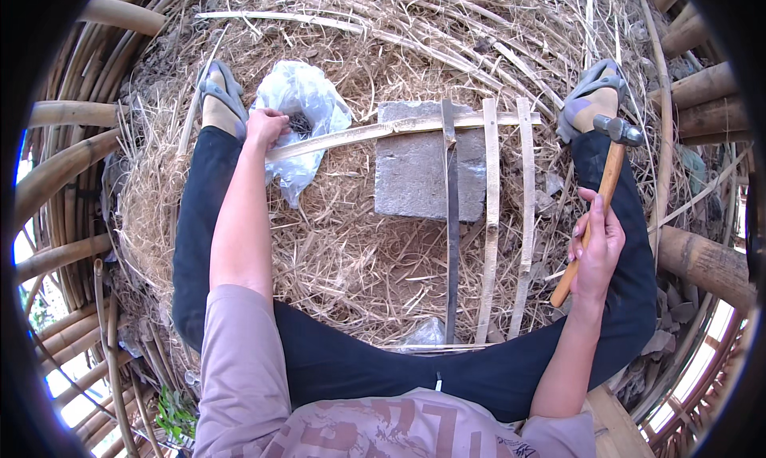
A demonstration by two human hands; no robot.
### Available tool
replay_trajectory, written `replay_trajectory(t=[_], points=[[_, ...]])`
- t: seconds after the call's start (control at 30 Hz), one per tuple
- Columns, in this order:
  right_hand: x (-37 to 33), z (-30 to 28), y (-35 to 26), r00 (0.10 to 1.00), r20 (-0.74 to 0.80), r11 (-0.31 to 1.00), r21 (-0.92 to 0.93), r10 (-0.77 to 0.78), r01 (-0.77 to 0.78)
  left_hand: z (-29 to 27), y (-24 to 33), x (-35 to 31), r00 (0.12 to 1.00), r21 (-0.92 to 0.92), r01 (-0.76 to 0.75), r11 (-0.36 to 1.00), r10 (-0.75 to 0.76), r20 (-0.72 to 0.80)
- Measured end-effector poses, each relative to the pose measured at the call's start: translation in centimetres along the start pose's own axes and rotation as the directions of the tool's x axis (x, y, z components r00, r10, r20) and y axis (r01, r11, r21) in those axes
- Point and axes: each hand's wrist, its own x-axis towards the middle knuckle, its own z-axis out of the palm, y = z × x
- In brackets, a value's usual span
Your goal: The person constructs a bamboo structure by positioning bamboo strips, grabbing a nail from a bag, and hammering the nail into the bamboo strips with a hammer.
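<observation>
My right hand [598, 246] grips the wooden handle of a hammer [610, 175], its metal head raised toward my right foot. My left hand [267, 128] is at the edge of a clear plastic bag [307, 83]; its fingers are pinched together, and what they hold, if anything, is hidden. Small dark pieces, perhaps nails, lie in the bag's opening. Beside this hand begins a long bamboo slat [351, 137], which runs right across a grey concrete block [407, 175]. A dark slat [452, 242] and two pale slats [490, 227] [523, 234] lie crosswise to it.
Straw and bamboo shavings [335, 250] cover the ground between my outstretched legs. Long bamboo strips [423, 47] lie at the far side. Thick bamboo poles [706, 262] line the right, with a slatted bamboo wall [76, 187] on the left.
</observation>
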Motion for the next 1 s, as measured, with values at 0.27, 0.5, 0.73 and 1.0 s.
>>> replay_trajectory(t=[0.27,0.5,0.73,1.0], points=[[-0.3,0.7,0.0,0.999,0.037,0.998,-0.064,0.011,-0.009,0.3,-1.1,0.7,0.998,0.0,-0.056,0.998,0.056,-0.043],[-0.4,0.8,0.0,0.999,0.022,0.997,-0.075,0.024,-0.023,0.7,-1.0,0.4,0.99,0.044,-0.113,0.993,0.116,-0.078],[-0.4,0.9,0.0,0.999,0.029,0.996,-0.092,0.024,-0.022,0.5,-0.9,0.7,0.991,0.001,-0.118,0.993,0.118,-0.059],[-0.4,1.0,0.0,0.999,0.032,0.993,-0.115,0.022,-0.018,0.6,-1.4,0.8,0.982,-0.067,-0.186,0.98,0.187,0.012]])
